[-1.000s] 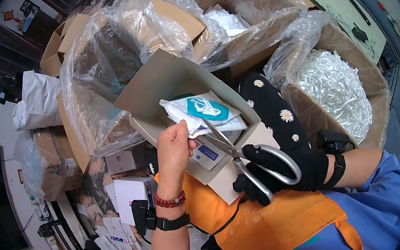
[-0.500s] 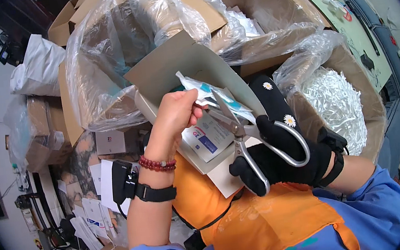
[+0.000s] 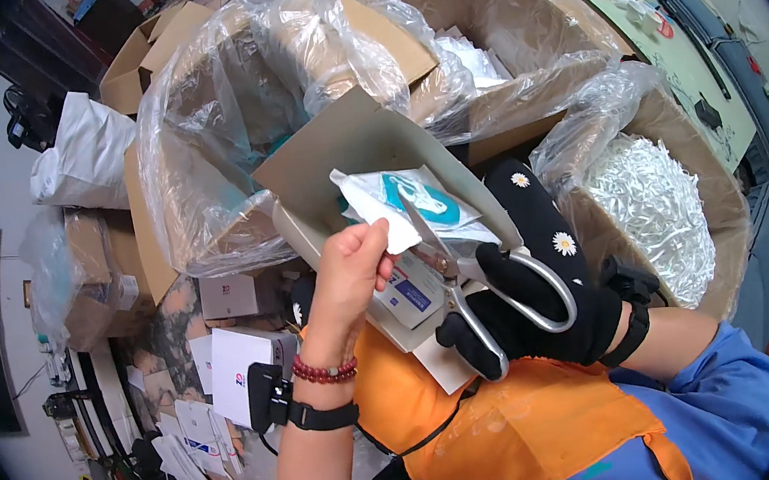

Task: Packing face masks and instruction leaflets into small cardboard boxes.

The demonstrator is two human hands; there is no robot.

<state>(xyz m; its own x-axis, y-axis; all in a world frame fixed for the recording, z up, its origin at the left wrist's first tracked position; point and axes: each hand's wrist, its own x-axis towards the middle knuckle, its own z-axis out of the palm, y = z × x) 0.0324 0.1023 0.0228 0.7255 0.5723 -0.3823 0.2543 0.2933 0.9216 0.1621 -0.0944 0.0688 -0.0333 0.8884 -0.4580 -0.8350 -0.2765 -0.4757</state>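
Note:
My bare left hand pinches the corner of a white packet that shows a teal item through its front. My right hand, in a black glove, is closed round the handles of large metal scissors. Their blades reach up to the packet, near my left fingertips; whether they are cutting into it is hard to make out. Below lies an open cardboard box on my lap, its flap raised at the far side. Inside it sits a white packet with a blue label, partly covered by the scissors.
Beyond my lap stand a large carton lined with clear plastic and another. White shredded strips fill a carton at the right. Boxes and a white carton crowd the floor at the left. A pale green table stands at the far right.
My left hand has come lower and nearer with the packet corner, and the packet now lies flatter with more of its teal item showing. The scissors have shifted slightly left and down.

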